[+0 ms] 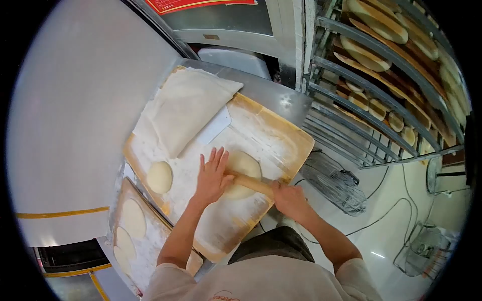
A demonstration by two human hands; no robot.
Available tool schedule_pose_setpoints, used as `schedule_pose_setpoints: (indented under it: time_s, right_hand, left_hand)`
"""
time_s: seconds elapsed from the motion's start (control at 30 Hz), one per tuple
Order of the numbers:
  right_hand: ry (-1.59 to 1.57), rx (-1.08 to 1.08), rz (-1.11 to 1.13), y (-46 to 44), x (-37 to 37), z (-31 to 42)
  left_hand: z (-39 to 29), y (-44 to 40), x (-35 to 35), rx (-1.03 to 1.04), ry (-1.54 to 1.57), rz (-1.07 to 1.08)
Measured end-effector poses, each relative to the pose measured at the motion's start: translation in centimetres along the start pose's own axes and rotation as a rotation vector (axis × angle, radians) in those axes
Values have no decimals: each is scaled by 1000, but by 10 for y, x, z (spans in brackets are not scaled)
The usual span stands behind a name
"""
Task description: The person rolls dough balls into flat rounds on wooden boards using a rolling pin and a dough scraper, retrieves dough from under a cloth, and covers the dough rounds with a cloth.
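Note:
A round of flattened dough (244, 161) lies on a floured wooden board (288, 133), with a rolling pin (253, 184) across it. My right hand (291, 201) is wrapped round the pin's right end, near the board's edge. At the pin's other end, my left hand (213, 176) has its fingers stretched out and spread, with its thumb side against the dough and pin. To the left sits a smaller dough piece (159, 177). A folded pale cloth (188, 108) covers the far left of the board; a white flat sheet (215, 126) shows from under it.
A second floured board (150, 238) at lower left bears several flat dough pieces (133, 219). On the right stands a metal rack (364, 98) with loaded boards of dough pieces (369, 54). Wire-caged items (331, 183) and cables (391, 208) lie on the floor.

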State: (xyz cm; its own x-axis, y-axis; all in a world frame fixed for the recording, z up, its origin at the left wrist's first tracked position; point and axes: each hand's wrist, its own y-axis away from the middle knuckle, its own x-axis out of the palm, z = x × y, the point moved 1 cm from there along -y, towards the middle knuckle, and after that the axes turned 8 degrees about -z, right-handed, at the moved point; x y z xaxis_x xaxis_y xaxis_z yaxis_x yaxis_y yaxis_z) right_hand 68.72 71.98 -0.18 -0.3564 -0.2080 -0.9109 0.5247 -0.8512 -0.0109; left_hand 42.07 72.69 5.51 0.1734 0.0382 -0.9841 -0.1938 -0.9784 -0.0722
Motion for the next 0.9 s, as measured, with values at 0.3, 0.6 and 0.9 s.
schedule_pose_setpoints:
  time_s: [0.3, 0.6, 0.9]
  right_hand:
    - [73, 124, -15, -20, -29, -40]
    - [17, 69, 76, 12, -16, -7]
    - [76, 30, -206, -2, -7, -20]
  left_hand:
    - [42, -78, 71, 92, -123, 15]
    - [31, 28, 37, -4, -160, 40]
    - [32, -44, 54, 23, -166, -144]
